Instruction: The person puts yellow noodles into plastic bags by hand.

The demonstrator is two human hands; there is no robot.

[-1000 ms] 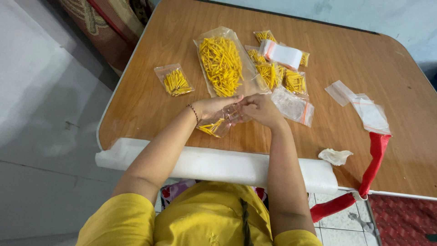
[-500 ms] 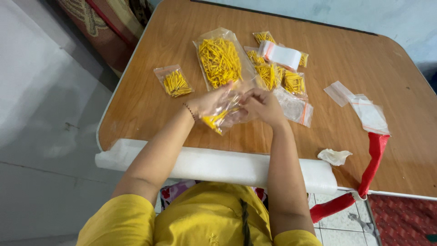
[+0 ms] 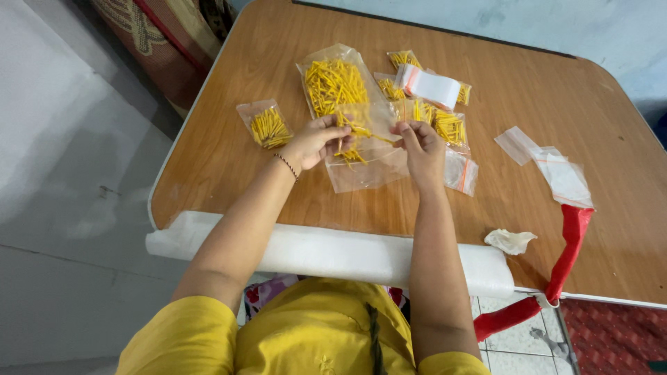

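Clear plastic bag (image 3: pixel 365 156) with yellow sticks is up just above the worktop (image 3: pixel 528 83), pinched at its top edge from both sides: left hand (image 3: pixel 316 141) curled tight on one corner, right hand (image 3: pixel 420 146) nipping the other. Forearms angle inward. Fingertips are hidden behind plastic; elbows are cut off below.

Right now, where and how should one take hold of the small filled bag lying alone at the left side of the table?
Grip the small filled bag at its empty upper-left end, pinching the flat plastic from above. The yellow sticks have gathered toward its lower right end, so the upper strip looks thin and flat. It lies apart from the left hand and the large bag, so coming from the table's left edge seems free.
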